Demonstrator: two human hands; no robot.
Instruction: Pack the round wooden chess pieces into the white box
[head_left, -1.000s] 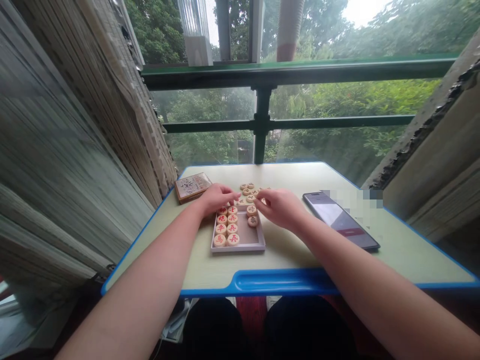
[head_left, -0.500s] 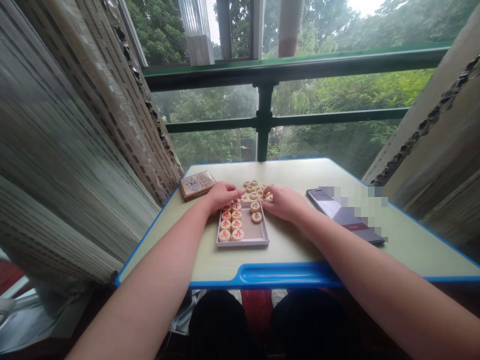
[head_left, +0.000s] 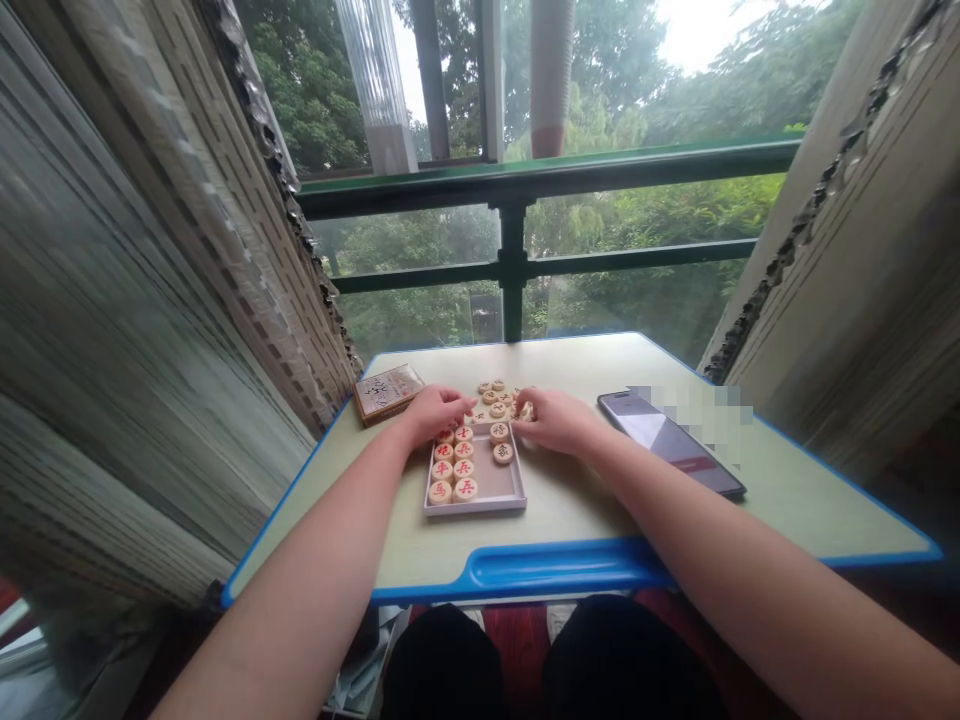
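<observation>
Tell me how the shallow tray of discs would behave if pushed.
The tray would probably slide flat rather than tip, being low and wide. Its red-marked discs might shift sideways, since no divider shows beside them.

Red 兵 marks three round pieces [head_left: 464,469] in the tray [head_left: 477,508], and 士 another piece [head_left: 463,433]. Print on the brown box [head_left: 387,393] is too small.

Seen from a camera on the person's head, just behind and above the table's [head_left: 566,505] near edge, facing forward and angled down. The wide view takes in both knees [head_left: 444,662] below, all four table corners, and the window [head_left: 637,85] beyond.
</observation>
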